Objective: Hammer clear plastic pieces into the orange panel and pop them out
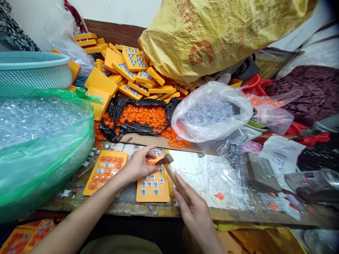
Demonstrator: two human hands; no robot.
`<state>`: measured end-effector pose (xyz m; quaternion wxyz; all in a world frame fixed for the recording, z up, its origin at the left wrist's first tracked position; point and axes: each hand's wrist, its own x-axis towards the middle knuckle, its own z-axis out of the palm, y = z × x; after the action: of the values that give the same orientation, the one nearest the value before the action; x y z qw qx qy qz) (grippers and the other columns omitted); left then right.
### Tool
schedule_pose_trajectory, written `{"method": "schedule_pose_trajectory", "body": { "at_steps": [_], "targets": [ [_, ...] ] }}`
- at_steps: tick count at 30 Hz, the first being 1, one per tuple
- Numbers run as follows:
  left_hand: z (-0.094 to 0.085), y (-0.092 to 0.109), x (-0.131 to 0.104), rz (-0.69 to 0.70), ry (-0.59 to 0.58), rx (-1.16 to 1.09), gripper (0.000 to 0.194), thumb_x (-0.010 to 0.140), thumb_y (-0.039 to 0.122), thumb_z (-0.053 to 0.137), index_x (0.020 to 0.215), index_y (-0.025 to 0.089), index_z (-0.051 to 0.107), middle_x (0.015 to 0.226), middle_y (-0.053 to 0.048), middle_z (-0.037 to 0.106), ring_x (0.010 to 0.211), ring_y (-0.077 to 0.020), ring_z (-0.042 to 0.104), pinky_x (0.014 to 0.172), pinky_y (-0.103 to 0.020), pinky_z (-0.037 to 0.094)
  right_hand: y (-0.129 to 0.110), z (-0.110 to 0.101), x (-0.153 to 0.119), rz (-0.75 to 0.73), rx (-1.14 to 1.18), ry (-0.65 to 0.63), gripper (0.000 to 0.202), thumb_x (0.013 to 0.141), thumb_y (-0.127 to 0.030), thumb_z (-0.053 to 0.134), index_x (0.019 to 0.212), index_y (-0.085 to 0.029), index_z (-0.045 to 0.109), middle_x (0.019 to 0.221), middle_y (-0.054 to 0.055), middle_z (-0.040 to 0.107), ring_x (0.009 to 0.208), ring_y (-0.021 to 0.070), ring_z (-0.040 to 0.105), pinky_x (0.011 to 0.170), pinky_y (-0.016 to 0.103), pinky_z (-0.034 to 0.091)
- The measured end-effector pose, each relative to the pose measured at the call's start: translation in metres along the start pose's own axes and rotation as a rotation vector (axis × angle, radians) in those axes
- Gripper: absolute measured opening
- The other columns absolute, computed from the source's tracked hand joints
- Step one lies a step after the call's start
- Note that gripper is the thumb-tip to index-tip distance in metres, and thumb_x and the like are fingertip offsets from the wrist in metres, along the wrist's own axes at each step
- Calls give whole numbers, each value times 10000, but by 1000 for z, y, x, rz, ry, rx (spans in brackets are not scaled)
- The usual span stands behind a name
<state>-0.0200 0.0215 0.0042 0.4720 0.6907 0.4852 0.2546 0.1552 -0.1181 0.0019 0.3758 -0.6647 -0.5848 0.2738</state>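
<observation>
My right hand [194, 204] grips the wooden handle of a hammer [173, 178]. The metal hammer head lies over the upper part of a yellow-orange plastic panel [152, 197]. Small square pieces with blue centres sit in rows on this panel, and a few orange caps show near its top edge. My left hand [140, 162] rests at the panel's upper left, its bent fingers apart from the thumb; the hammer head is just beside them. To the left lies a second panel [91, 188], covered with orange rings and clear caps and partly hidden by my left forearm.
Orange rings fill a black bag [120, 109] behind the panels. Clear pieces fill a white bag [182, 128] and a green bag [66, 141]. Yellow panels [156, 90] are heaped at the back under a yellow sack [225, 31]. At right lies a jar [312, 183].
</observation>
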Motion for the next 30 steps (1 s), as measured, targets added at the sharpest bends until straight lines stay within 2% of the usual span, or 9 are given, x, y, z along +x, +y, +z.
{"method": "schedule_pose_trajectory", "body": {
  "at_steps": [3, 6, 11, 15, 20, 23, 26, 28, 30],
  "targets": [
    [-10, 4, 30, 110, 112, 183, 370, 746, 188, 675, 1110, 127, 645, 1065, -104, 707, 884, -191, 674, 803, -328, 552, 10, 4, 1, 172, 204, 147, 469, 826, -385, 620, 1263, -215, 613, 1174, 81, 682, 1032, 257, 656, 815, 365, 572],
    [-14, 6, 69, 236, 231, 364, 248, 829, 117, 545, 1031, 143, 685, 1152, -103, 680, 1060, -199, 616, 978, -353, 463, 16, 9, 2, 292, 336, 237, 589, 763, -439, 678, 1294, -203, 586, 975, 79, 735, 702, 211, 679, 537, 302, 571],
    [-11, 7, 100, 215, 148, 441, 236, 800, 114, 543, 947, 164, 720, 968, -78, 732, 955, -221, 646, 907, -355, 485, 9, 13, 2, 437, 526, 246, 714, 744, -486, 690, 1370, -202, 497, 820, 40, 706, 373, 54, 384, 332, 200, 345],
    [-8, 4, 87, 200, -8, 477, 146, 728, 114, 601, 747, 166, 736, 713, -21, 706, 713, -176, 648, 702, -256, 505, 4, 12, 4, 486, 613, 225, 760, 714, -475, 723, 1383, -214, 474, 876, 42, 691, 386, 37, 352, 345, 191, 300],
    [-5, 8, 69, 226, -45, 543, 170, 768, 110, 554, 764, 146, 720, 859, -78, 681, 818, -205, 632, 749, -285, 478, 8, 12, 4, 495, 617, 225, 767, 709, -482, 722, 1388, -231, 468, 970, 63, 700, 374, 29, 351, 325, 187, 299],
    [-6, 15, 49, 249, -65, 540, 180, 805, 144, 532, 842, 165, 708, 845, -64, 685, 815, -199, 637, 747, -281, 480, 13, 10, 2, 416, 499, 206, 698, 739, -475, 697, 1359, -215, 512, 957, 67, 724, 417, 82, 498, 356, 215, 417],
    [-3, 20, 20, 286, -82, 503, 222, 814, 185, 549, 995, 176, 677, 919, -64, 708, 864, -208, 644, 801, -304, 494, 15, 3, 1, 282, 317, 220, 568, 764, -441, 676, 1277, -210, 601, 1140, 77, 696, 858, 229, 695, 690, 331, 592],
    [1, 21, 4, 320, -85, 509, 316, 807, 173, 557, 1114, 176, 632, 1014, -80, 704, 946, -226, 634, 858, -335, 491, 13, -3, 0, 200, 221, 219, 488, 796, -407, 649, 1244, -214, 628, 1250, 59, 643, 1113, 262, 621, 925, 394, 526],
    [6, 20, -6, 341, -95, 554, 378, 814, 150, 534, 1188, 165, 589, 1050, -100, 693, 992, -244, 620, 875, -359, 491, 9, -8, 0, 113, 145, 197, 443, 830, -361, 620, 1251, -221, 621, 1282, 47, 621, 1175, 253, 585, 1004, 400, 469]
  ]
}}
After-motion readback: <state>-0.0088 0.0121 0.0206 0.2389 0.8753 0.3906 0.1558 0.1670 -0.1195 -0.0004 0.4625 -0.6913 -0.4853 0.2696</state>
